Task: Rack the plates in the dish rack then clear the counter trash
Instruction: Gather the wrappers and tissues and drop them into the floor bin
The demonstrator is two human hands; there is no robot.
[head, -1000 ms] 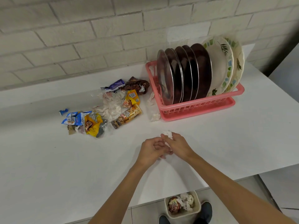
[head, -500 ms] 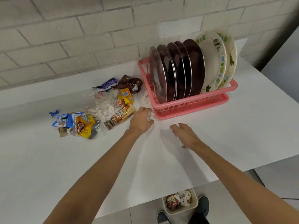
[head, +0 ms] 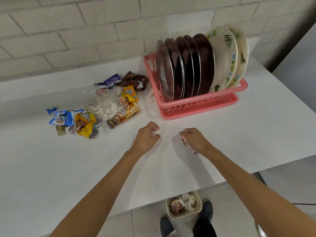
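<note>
The pink dish rack [head: 201,106] stands on the white counter [head: 256,127] and holds several dark steel plates [head: 186,65] and two white leaf-patterned plates [head: 224,57], all upright. My left hand [head: 147,137] is closed around a crumpled white tissue [head: 156,132] just in front of the rack. To its right, my right hand [head: 195,139] grips another wad of white tissue [head: 185,141]. A heap of snack wrappers [head: 102,106] lies left of the rack. One more tissue scrap [head: 150,96] rests against the rack's left side.
A small beige bin [head: 183,205] with wrappers and tissues inside sits on the floor below the counter's front edge, between my shoes. A brick wall backs the counter. A small blue scrap [head: 51,110] lies at the far left of the trash.
My hands were together over one tissue, then parted. The left hand reached to the rack's front corner, picked up a tissue and drew back toward me with it.
</note>
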